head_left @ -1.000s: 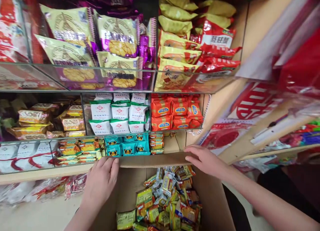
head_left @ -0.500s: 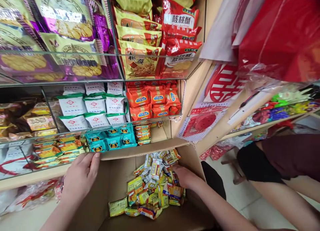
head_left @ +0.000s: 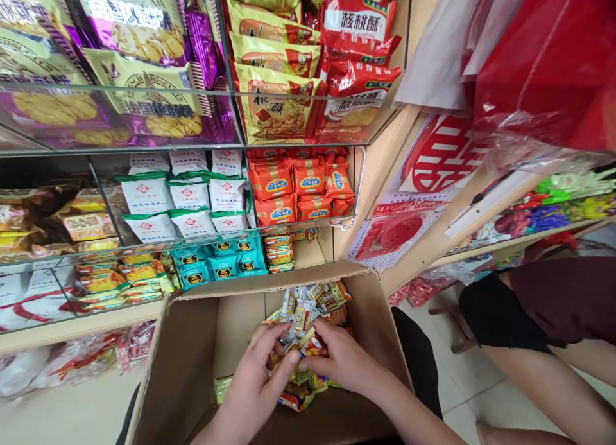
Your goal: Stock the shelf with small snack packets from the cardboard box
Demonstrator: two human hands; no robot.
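Note:
An open cardboard box [head_left: 192, 342] sits low in front of me and holds a heap of small snack packets [head_left: 312, 300] in yellow, white and red wrappers. Both hands are down inside it, close together over the heap. My left hand [head_left: 255, 384] curls its fingers around a bunch of packets. My right hand [head_left: 339, 358] grips packets from the other side, its fingers touching the left hand's fingertips.
Glass-fronted shelves [head_left: 144, 146] behind the box hold biscuit bags, white-green packets [head_left: 187, 201], orange packets [head_left: 298, 185] and teal packets [head_left: 221, 262]. A wooden shelf [head_left: 433, 239] with red decorations runs to the right. Another person's legs [head_left: 539, 342] are at the right.
My left hand left the box's flap and dropped into the box. My right hand moved from the flap into the heap, and both closed on packets.

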